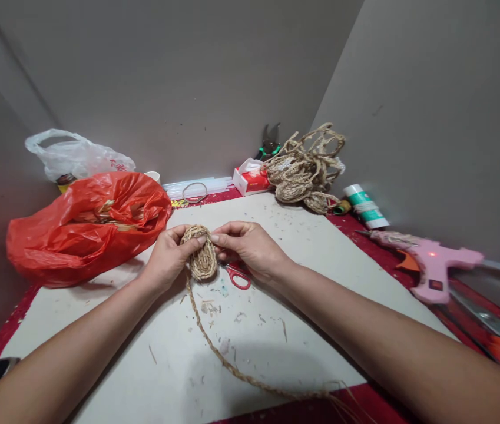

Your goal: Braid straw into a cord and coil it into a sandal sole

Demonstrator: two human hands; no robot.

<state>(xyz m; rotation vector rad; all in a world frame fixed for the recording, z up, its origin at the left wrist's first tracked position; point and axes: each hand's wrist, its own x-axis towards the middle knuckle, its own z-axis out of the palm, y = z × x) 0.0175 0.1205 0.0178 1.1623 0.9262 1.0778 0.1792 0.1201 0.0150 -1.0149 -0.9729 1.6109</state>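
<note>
Straw-coloured braid was coiled into a small oval mat (pixel 202 254), held up just above the white table (pixel 303 282) between both hands. The left hand (pixel 168 257) gripped the mat's left edge, its thumb laid across the top and its fingers (pixel 188 250) curled behind, pinching the coil. The right hand (pixel 250 246) met it from the other side, thumb and forefinger pressed together on the mat's upper right rim. A loose braid tail (pixel 223 353) ran down from the mat, over the table toward the near edge, where it frayed out.

Red scissors (pixel 237 275) lay on the table just under the right hand, partly hidden by it. A red bag (pixel 86 229) with straw inside sat to the left, with a clear bag (pixel 77 156) behind it against the wall. At the back stood a pile of finished braid work (pixel 305 171), a tissue box (pixel 250 176) beside it and pliers (pixel 270 141) leaning on the wall. To the right lay a tape roll (pixel 364 206) and a pink glue gun (pixel 435 265), its small red light lit. Bits of straw littered the table.
</note>
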